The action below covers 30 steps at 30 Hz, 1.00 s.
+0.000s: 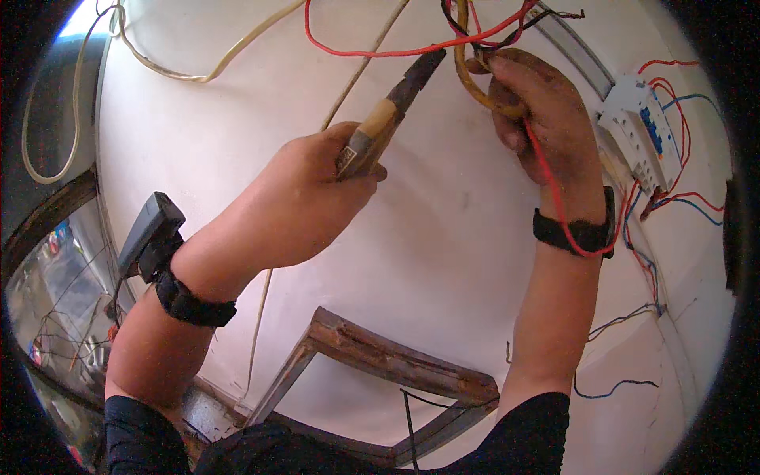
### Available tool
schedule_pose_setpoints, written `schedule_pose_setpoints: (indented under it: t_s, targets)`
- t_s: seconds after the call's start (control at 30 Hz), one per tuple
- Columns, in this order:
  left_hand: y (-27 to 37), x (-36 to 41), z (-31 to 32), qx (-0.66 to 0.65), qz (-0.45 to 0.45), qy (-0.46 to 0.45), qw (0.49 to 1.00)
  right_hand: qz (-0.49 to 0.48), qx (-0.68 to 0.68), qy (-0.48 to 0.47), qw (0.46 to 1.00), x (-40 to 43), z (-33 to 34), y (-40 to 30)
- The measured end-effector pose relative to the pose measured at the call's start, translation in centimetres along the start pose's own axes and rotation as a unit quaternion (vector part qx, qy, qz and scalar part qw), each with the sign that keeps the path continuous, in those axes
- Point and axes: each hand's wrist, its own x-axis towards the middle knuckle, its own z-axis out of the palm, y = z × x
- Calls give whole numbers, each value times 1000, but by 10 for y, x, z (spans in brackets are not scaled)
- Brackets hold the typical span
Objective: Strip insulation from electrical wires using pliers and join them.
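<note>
My left hand [309,196] is closed around the handles of a pair of pliers [380,122], which have tan and grey grips and dark jaws. The jaws point up and to the right, just below a red wire [380,53]. My right hand [540,107] is raised at the upper right. Its thumb and fingers pinch the dark wires [482,50], while a yellowish cable [466,77] curves down into its grasp. Another red wire [549,169] hangs from this hand past the wrist. The exact ends between the fingertips are hidden.
To the right, circuit breakers [644,136] with red and blue wires sit on the pale wall [433,237], below a metal rail [573,47]. A wooden frame [404,356] lies near my body. Pale cable [178,74] loops at the upper left.
</note>
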Motion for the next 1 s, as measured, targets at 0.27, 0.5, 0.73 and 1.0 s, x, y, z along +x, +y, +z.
schedule_pose_setpoints:
  t_s: [0.27, 0.5, 0.73, 1.0]
  targets:
    - [-8, -2, 5, -36, 59, 6, 998, -6, 23, 16, 1000, -3, 4, 0]
    - [-8, -4, 5, -64, 27, -2, 998, 8, 46, 5, 999, -1, 4, -1]
    - [-12, -2, 6, -54, 22, -20, 998, 17, 67, 3, 998, 2, 5, 2]
    - [-4, 5, 10, 38, 18, -12, 999, -1, -37, -11, 999, 0, 3, -4]
